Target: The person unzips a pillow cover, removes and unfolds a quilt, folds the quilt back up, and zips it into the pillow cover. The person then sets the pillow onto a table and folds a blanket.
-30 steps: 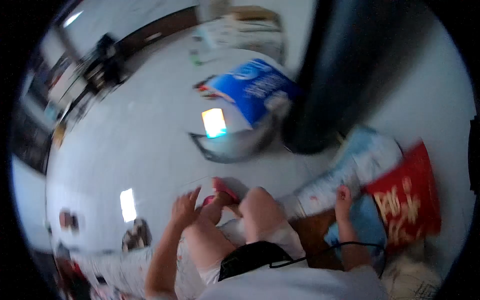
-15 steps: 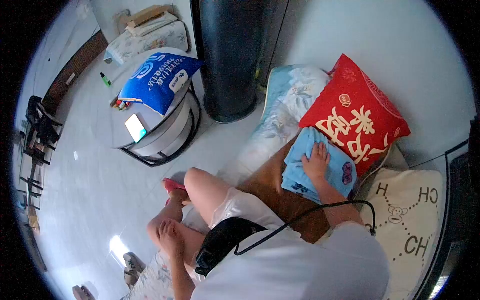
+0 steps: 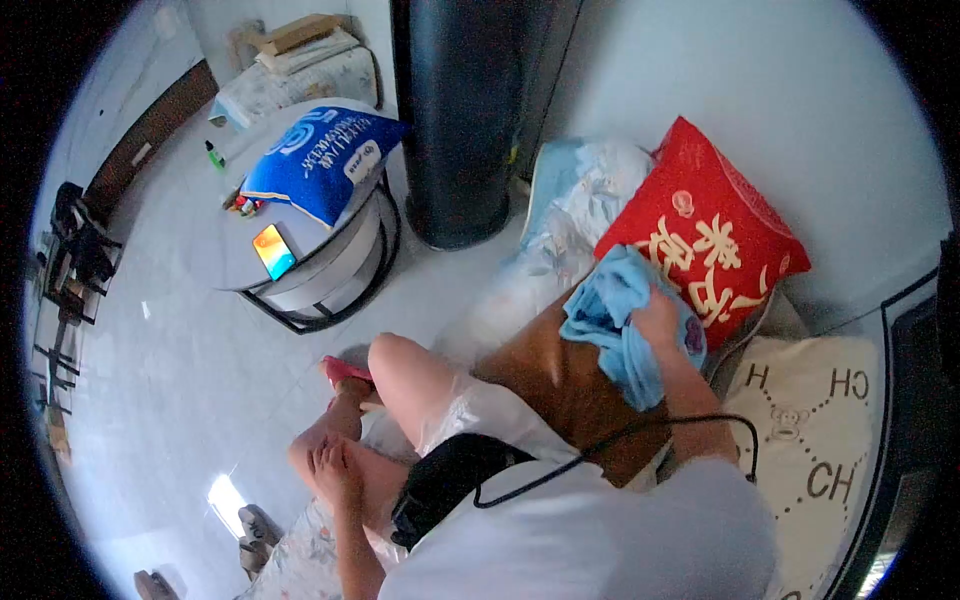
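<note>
My right hand is closed on a light blue cloth, whose folds are bunched and lifted; the fingertips are partly hidden in it. The cloth is over the brown seat surface, against a red cushion with cream lettering. On my knee rests my left hand, its fingers lying loosely on the skin and holding nothing.
A round table holds a blue cushion, a lit phone and small items. Behind it stands a dark column. A cream cushion lies at the right. A black cable crosses my lap. Shoes are on the floor.
The view swung toward the seat. My right hand came down flat on the folded blue cloth, then closed on it and bunched it up. My left hand moved onto my knee.
</note>
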`<state>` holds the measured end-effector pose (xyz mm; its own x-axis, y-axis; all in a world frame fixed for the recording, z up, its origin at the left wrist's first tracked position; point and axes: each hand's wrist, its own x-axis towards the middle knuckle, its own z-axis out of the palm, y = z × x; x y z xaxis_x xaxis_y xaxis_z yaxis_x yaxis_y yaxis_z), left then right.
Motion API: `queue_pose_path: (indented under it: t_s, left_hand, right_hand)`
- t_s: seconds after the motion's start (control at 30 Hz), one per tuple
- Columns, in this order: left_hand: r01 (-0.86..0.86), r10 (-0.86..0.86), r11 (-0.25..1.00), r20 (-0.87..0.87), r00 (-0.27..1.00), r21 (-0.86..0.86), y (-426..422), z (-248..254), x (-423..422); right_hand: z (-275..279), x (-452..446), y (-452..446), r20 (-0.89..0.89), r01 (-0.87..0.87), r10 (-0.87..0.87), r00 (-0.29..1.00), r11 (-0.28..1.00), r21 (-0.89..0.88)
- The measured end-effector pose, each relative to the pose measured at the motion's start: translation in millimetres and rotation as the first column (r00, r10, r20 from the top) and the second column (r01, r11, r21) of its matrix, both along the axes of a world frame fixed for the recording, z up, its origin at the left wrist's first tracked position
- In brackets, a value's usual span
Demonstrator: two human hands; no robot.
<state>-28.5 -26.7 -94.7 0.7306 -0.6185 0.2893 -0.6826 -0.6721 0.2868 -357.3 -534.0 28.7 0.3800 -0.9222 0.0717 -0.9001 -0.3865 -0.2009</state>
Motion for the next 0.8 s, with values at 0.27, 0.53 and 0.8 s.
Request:
queue_pose_path:
  t_s: [0.27,0.53,0.8]
  left_hand:
    - [-0.258,0.082,0.946,-0.627,0.775,-0.195,-44.2,74.0,-7.4]
    - [-0.722,-0.679,0.359,-0.696,0.233,-0.592,-67.4,86.5,-20.0]
    - [-0.938,-0.748,-0.120,-0.591,0.301,-0.326,72.5,67.2,-57.1]
  right_hand:
    - [124.5,61.5,-1.6,0.792,-0.279,-0.091,0.603,0.906,0.317]
    - [170.0,198.6,96.0,0.853,-0.712,-0.229,0.469,0.473,0.519]
    - [119.6,273.8,197.9,0.603,-0.600,-0.150,0.783,0.070,0.797]
